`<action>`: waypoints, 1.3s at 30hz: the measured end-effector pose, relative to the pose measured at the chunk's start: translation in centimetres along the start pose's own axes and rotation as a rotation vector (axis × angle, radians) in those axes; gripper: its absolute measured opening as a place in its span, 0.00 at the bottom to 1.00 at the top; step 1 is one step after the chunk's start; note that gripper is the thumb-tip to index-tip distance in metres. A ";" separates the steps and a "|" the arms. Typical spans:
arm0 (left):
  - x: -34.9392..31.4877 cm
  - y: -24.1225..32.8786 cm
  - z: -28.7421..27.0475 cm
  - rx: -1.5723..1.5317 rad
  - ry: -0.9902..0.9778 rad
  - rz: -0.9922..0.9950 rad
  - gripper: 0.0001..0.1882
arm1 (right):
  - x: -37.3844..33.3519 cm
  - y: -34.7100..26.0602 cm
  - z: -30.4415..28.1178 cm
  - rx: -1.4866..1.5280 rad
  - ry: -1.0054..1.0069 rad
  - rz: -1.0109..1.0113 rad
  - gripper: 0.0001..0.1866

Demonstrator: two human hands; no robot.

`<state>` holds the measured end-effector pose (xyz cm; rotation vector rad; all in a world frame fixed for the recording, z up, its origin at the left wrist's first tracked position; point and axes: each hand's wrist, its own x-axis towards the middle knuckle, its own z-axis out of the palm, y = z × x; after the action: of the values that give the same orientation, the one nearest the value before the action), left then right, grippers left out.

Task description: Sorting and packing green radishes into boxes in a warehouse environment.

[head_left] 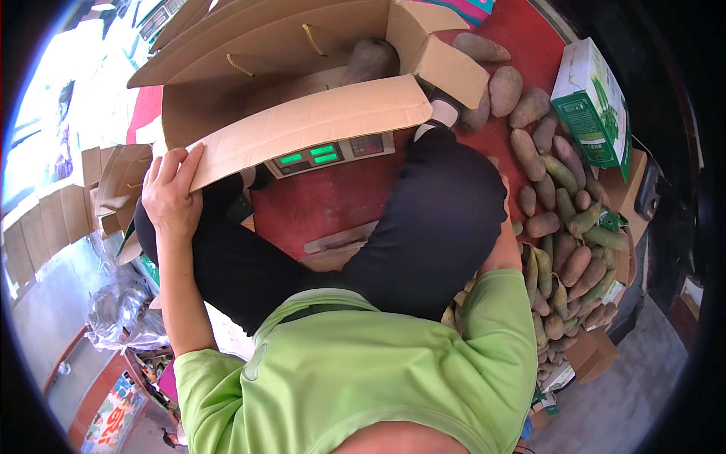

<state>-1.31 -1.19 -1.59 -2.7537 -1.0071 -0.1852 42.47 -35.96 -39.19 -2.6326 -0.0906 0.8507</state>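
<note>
Clamping onto the left corner of the front flap (310, 129), the left hand (174, 193) is curling its fingers over the cardboard edge, so its grip is closing firmly around it. The flap is belonging to an open cardboard box (280, 45), which is standing ahead of the person's legs (454, 219). Inside, one large brown tuber (372, 60) is lying toward the right end, and yellow cord loops (240, 66) are hanging from the far wall. Beneath the flap, a scale (333, 155) is showing lit green displays and is resting on a red surface (325, 208). The right forearm (508, 246) is passing behind the right knee; the leg is hiding the right hand, so I cannot tell whether that grip is holding anything. Along the right side, brown tubers and green elongated vegetables (560, 174) are lying heaped, with a green-and-white carton (597, 106) standing beside them.
</note>
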 end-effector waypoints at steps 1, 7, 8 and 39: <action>0.1 0.0 0.1 -0.007 0.003 -0.002 0.26 | -0.3 -0.1 -0.4 0.005 -0.041 0.040 0.41; -0.2 -0.3 -0.2 -0.042 0.023 0.006 0.26 | -6.2 -5.3 -4.4 0.666 -0.251 0.210 0.35; 0.2 -0.1 0.0 -0.060 0.042 0.030 0.26 | -6.8 -5.8 -6.2 0.671 -0.224 0.211 0.35; -0.1 -0.9 0.1 -0.126 0.028 0.006 0.19 | -26.5 -43.7 -9.1 -0.463 -0.373 -1.336 0.25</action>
<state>-2.02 -0.55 -1.53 -2.8573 -1.0135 -0.2954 28.37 -2.96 -1.71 -1.9402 -2.0160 0.7715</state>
